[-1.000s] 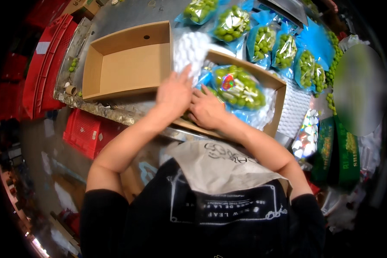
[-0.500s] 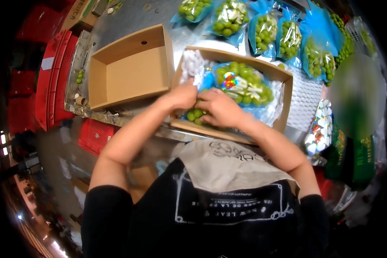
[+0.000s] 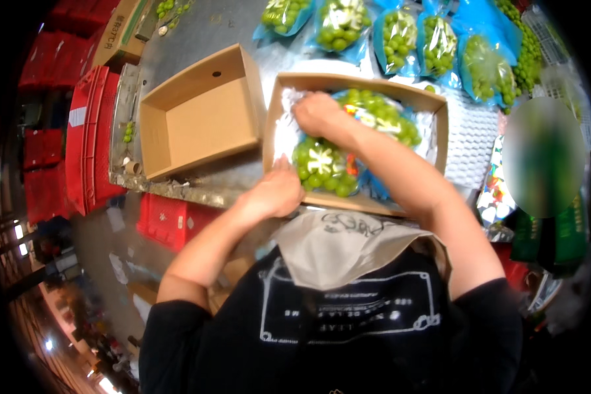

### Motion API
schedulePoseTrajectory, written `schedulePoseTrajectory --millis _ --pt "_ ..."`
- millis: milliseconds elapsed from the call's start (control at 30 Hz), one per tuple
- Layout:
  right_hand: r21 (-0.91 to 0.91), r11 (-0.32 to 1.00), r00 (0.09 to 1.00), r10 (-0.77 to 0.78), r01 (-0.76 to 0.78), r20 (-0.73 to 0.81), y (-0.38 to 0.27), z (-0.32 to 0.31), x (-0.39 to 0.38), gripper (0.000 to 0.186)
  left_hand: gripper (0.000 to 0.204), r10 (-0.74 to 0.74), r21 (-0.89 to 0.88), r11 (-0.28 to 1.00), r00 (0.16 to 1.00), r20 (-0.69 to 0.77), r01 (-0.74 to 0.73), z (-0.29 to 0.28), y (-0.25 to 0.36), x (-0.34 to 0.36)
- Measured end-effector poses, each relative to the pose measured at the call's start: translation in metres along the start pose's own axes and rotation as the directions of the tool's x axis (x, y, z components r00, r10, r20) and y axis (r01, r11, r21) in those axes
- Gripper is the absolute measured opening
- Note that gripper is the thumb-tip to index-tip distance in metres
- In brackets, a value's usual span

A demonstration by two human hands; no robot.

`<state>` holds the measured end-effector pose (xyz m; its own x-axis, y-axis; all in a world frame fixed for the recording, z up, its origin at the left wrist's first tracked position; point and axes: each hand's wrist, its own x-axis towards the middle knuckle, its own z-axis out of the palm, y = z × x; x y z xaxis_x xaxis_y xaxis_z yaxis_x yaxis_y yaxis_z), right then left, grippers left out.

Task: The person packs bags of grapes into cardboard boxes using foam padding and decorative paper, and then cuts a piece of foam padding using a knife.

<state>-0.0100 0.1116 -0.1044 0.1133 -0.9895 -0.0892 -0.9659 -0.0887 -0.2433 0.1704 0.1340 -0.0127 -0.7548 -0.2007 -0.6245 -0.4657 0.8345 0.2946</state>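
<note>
A brown cardboard box (image 3: pixel 437 148) in front of me holds two clear-and-blue bags of green grapes, one bag (image 3: pixel 323 172) at the near left and another bag (image 3: pixel 377 113) toward the back right. White foam padding (image 3: pixel 285 125) lines the box's left end. My right hand (image 3: pixel 318 115) reaches across the box with its fingers curled onto the padding at the far left. Lower down, my left hand (image 3: pixel 274 189) is at the box's near left corner, its fingertips pinching the padding's edge. Both hands' fingertips are partly hidden.
Left of the box stands an empty cardboard box (image 3: pixel 207 125). Several bagged grape bunches (image 3: pixel 397 43) line the back of the metal table. Red crates (image 3: pixel 88 144) stand at the left. White bubbled sheeting (image 3: pixel 469 131) and green packages (image 3: pixel 548 236) are to the right.
My right hand has moved from the near grapes to the far left padding. My left hand has come down toward the near left corner. The near grape bag is now uncovered.
</note>
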Motion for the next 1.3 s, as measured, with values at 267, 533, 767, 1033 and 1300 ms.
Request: schedulePoseTrajectory --millis 267,533,767,1033,1300 --pt "0.44 0.859 0.832 0.03 0.262 -0.554 0.006 -0.088 -0.152 0.029 0.037 -0.126 -0.393 0.919 0.95 -0.284 0.004 -0.022 -0.016 -0.027" --pt "0.172 0.717 0.617 0.677 -0.676 -0.401 0.126 0.0 -0.329 0.029 0.036 0.063 -0.327 0.882 0.772 -0.633 -0.34 -0.033 -0.001 0.007" --pt "0.274 0.671 0.596 0.74 -0.689 -0.312 0.164 0.018 -0.352 0.011 0.037 0.36 -0.118 0.834 0.692 -0.626 -0.54 -0.068 0.047 0.012" --pt "0.958 0.018 0.102 0.994 0.287 -0.05 0.227 -0.071 -0.36 0.009 0.033 0.406 -0.137 0.79 0.676 -0.615 -0.598 -0.059 0.054 0.023" --pt "0.681 0.589 0.458 0.796 -0.435 -0.395 0.203 -0.173 -0.342 0.014 0.039 0.428 -0.277 0.71 0.71 -0.559 -0.647 -0.07 0.063 0.05"
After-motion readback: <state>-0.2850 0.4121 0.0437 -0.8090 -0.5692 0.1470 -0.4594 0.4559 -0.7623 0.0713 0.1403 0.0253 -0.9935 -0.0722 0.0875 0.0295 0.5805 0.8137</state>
